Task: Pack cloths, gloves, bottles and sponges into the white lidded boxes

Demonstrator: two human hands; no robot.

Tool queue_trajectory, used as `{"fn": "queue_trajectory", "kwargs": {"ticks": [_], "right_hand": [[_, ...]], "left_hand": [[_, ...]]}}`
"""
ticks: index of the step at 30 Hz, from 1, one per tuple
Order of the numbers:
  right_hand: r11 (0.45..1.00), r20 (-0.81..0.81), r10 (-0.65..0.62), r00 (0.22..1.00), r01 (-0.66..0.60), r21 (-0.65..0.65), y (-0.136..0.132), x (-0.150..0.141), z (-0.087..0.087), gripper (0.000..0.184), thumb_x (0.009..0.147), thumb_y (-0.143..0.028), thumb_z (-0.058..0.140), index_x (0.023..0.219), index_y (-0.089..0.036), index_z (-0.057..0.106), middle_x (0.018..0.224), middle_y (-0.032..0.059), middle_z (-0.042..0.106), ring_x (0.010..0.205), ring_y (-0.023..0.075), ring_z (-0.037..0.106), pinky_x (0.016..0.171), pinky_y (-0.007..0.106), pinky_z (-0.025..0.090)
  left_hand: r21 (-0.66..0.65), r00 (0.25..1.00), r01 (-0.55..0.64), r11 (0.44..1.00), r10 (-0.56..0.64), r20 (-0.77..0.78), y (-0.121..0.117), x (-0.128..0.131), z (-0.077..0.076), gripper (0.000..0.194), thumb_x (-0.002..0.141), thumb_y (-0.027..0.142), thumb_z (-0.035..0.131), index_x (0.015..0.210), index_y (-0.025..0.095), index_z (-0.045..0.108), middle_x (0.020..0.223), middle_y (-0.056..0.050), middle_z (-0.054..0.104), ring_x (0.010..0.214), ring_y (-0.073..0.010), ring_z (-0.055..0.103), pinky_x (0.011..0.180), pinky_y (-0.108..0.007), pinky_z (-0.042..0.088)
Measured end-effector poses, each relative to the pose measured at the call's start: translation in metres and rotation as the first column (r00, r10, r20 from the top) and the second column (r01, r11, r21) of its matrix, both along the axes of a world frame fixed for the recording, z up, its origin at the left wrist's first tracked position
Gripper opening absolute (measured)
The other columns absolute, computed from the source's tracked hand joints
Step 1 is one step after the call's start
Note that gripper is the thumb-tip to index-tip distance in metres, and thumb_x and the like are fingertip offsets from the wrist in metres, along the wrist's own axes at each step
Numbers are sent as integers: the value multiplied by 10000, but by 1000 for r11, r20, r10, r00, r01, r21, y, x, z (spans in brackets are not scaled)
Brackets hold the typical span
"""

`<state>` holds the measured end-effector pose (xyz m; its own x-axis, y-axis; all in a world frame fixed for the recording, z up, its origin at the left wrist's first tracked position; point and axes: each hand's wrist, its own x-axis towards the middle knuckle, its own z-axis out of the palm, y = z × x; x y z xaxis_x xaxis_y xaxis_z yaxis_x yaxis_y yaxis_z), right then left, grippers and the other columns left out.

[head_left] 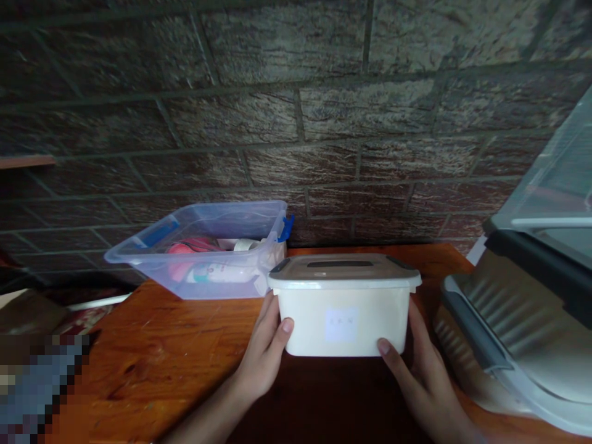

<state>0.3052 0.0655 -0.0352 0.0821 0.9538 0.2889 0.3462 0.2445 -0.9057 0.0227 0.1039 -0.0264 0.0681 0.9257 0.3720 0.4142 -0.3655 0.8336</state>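
Note:
Between both hands is a white plastic storage box (305, 320) with a lid (340, 271) on it and a small pale label (341, 324) on its front. My left hand (266, 351) grips its left end, the thumb on the front face and the fingers partly hidden behind the side. At the right end my right hand (419, 370) holds it the same way, thumb near the lower front corner. The box looks level over the wooden table; whether its base touches the wood I cannot tell.
Behind the box, to the left, stands an open clear bin (161, 271) with a blue clip, a pink item and a white bottle (222, 272) inside. Large stacked containers (522, 327) crowd the right. A brick wall (324, 111) backs the wooden table (139, 357).

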Motion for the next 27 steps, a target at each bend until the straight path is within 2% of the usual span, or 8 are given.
{"fn": "queue_trajectory", "kwargs": {"ticks": [3,7,16,23,27], "right_hand": [[999,8,-39,999,39,20,0,1,-3,770,967,-441,599,1618,-270,224,1657,87,336,1509,336,332,1233,511,300],[1000,21,-20,1000,20,15,0,3,-5,798,962,-399,620,1620,-271,186,1649,94,345,1506,322,339,1213,485,344],[999,1,-39,999,39,38,1,4,-8,711,925,-369,672,1536,-267,322,1491,111,539,1358,307,530,1166,488,400],[997,-22,-59,998,60,52,2,5,-13,666,912,-394,672,1491,-243,379,1409,140,606,1276,311,601,1092,477,483],[996,-53,-63,997,66,62,4,6,-17,637,903,-406,675,1461,-246,415,1384,145,627,1251,311,622,1064,472,512]], "left_hand": [[-9,1000,11,1000,-11,-1,-1,-1,-1,533,1014,508,455,1463,229,522,1511,-134,490,1458,-354,358,1182,-461,307],[-19,999,27,999,-28,-29,-1,-3,-5,526,1013,506,458,1453,225,518,1386,-142,571,1415,-355,406,1151,-475,341],[8,995,31,999,-30,-95,0,-8,-14,519,1009,497,470,1443,216,513,1305,-139,611,1281,-346,526,1092,-475,390],[6,990,46,999,-45,-133,-3,-10,-16,538,1019,458,454,1508,233,446,1387,-145,568,1250,-342,548,1096,-486,387],[2,983,82,997,-81,-165,-4,-9,-13,557,1028,426,446,1547,233,383,1504,-158,476,1348,-357,475,1127,-514,357]]}}
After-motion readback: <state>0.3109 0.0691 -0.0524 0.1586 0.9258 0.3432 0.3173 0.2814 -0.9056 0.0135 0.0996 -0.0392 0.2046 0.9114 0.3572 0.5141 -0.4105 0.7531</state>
